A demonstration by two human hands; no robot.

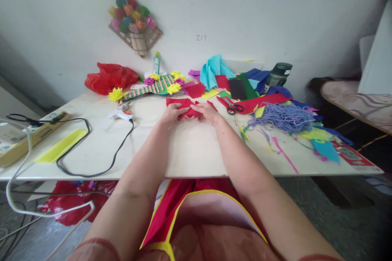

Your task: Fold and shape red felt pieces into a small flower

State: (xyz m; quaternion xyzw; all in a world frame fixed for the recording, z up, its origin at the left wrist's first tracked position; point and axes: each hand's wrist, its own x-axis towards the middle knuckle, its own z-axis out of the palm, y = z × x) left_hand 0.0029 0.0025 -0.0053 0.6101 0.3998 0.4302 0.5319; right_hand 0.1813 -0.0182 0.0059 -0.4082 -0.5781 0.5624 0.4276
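In the head view, both hands are resting on the white tabletop (190, 151) and meeting over a piece of red paper (183, 108) near the middle of it; the left hand (172, 113) is lying with its fingers curled down onto the paper's left part, and the right hand (207, 112) is pressing its bent fingers onto the right part, so both are closed lightly on the red paper, which is looking crumpled between them; at about ten o'clock from the hands a white glue gun (120, 114) is lying just beside a yellow paper flower (115, 94), its black cord (92, 159) looping toward the near edge; at twelve o'clock a striped paper piece with flowers (159, 83) is sitting; at two o'clock black-handled scissors (234, 108) are lying on red scraps, with a dark phone (237, 88) beyond them; at three o'clock a heap of lilac yarn (283, 117) is spreading among coloured offcuts; at nine o'clock, well apart, a yellow-green strip (61, 145) is lying.
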